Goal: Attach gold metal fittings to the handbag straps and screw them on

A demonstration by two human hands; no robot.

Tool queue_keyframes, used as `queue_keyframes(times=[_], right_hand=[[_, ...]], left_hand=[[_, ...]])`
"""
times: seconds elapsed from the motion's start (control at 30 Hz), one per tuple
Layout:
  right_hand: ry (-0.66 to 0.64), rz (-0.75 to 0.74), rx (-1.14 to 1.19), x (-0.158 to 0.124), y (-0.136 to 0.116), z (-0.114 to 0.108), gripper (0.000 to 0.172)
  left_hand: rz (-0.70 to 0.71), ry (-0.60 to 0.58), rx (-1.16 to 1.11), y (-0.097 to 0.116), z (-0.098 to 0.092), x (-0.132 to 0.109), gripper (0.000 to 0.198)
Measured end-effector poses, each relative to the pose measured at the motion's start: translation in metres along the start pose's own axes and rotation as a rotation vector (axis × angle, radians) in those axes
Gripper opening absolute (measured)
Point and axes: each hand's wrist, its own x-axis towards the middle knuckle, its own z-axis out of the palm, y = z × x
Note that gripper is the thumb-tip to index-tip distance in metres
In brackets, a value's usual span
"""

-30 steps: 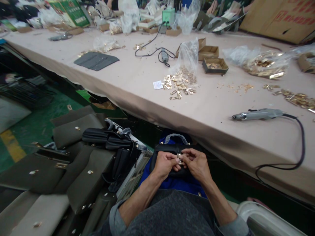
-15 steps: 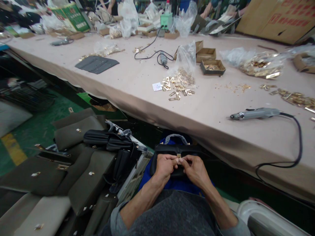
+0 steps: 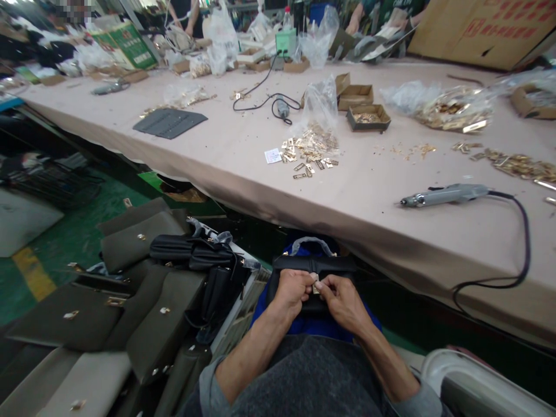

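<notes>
Fingertips point(image 3: 311, 277) of the left hand point(image 3: 290, 288) and right hand point(image 3: 343, 297), curled closely inward, pinch a small gold metal piece point(image 3: 315, 291) between them; the black handbag point(image 3: 336, 264) lies directly beneath these fingers.

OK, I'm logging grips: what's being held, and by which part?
Left hand and right hand hold a gold-toned fitting by its sides; exact contact unclear.

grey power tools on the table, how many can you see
3: the nearest tool at right, the middle tool left of a clear plastic bag, and the far-left tool. Others may be hidden farther back.
</notes>
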Motion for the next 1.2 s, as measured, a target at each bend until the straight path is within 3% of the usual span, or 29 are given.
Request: queue_keyframes(times=[0.4, 0.6, 0.87, 1.2], right_hand=[[0.010, -0.025, 0.083, -0.002, 0.007, 0.000, 0.041], [-0.172, 0.022, 0.236, -0.004, 0.015, 0.002, 0.039], [-0.178, 0.057, 0.375, -0.001, 0.019, 0.003, 0.034], [-0.050, 0.057, 0.126, -0.005, 0.022, 0.015, 0.025]], left_hand=[[0.097, -0.048, -0.090, -0.005, -0.002, -0.007, 0.036], [0.111, -0.036, -0.079, -0.006, 0.001, -0.005, 0.030], [0.104, 0.001, -0.069, -0.004, 0.002, -0.012, 0.029], [0.177, 0.132, 0.075, -0.011, 0.005, -0.012, 0.025]])
